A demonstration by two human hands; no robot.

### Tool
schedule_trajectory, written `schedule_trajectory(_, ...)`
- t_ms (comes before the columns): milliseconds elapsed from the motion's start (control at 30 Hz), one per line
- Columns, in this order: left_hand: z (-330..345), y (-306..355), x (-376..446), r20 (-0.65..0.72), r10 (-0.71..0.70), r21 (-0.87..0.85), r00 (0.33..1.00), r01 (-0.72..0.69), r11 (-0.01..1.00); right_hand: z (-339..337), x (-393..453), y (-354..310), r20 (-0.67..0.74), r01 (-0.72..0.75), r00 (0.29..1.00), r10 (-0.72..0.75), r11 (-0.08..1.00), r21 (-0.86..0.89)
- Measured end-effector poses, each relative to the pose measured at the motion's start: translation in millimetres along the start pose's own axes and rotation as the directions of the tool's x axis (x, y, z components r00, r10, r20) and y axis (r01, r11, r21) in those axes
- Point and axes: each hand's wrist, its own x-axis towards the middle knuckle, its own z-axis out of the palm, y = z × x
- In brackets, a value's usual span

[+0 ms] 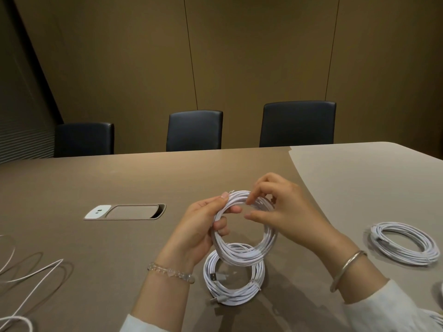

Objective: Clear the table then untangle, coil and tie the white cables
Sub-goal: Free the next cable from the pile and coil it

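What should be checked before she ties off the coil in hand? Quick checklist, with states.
1. Left hand grips the held coil: ok.
2. Right hand pinches its top strands: ok.
3. Loops bundled evenly: ok.
4. Free end located for wrapping: cannot tell.
5. Held coil separate from the coil on the table below: cannot tell, they overlap in view.
6. All cables coiled: not ok, loose cable at left.
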Motion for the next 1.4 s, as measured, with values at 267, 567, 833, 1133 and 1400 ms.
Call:
schedule_trajectory(267, 1.5, 3.4, -0.8, 0.003, -0.165, -0.187, 0.986, 0.163, 0.969, 8.2, -3.1, -6.9, -0.019, 0.181, 0.978, -0.21, 0.883, -0.434)
schedule_trajectory(567, 4.5, 4.3, -4.8, 0.073, -0.111, -0.058, 0.991, 0.115, 0.992, 11.5, -0.4, -8.4, -0.069, 0.231, 0.965, -0.253, 0.944, -0.237)
schedule_trajectory(833, 4.3, 13.5, -14.6, 0.069, -0.072, 0.224, 0.995, 0.055, 0.973, 13.1, 0.4, -12.6, 0.015, 0.032, 0.999, -0.038, 0.957, 0.289)
schedule_trajectory(1133, 4.2, 13.0, -20.9, 0.097, 0.171, 0.526, 0.981, -0.196, 0.827, 11.2, 0.8, -19.3, -0.085, -0.089, 0.987, 0.135, 0.908, 0.409)
schedule_trajectory(1400, -4.8, 11.7, -19.9, 0.108, 0.128, 0.517, 0.986, -0.166, 0.84, -2.5, -0.2, -20.7, 0.092, -0.236, 0.971, 0.22, 0.835, 0.497)
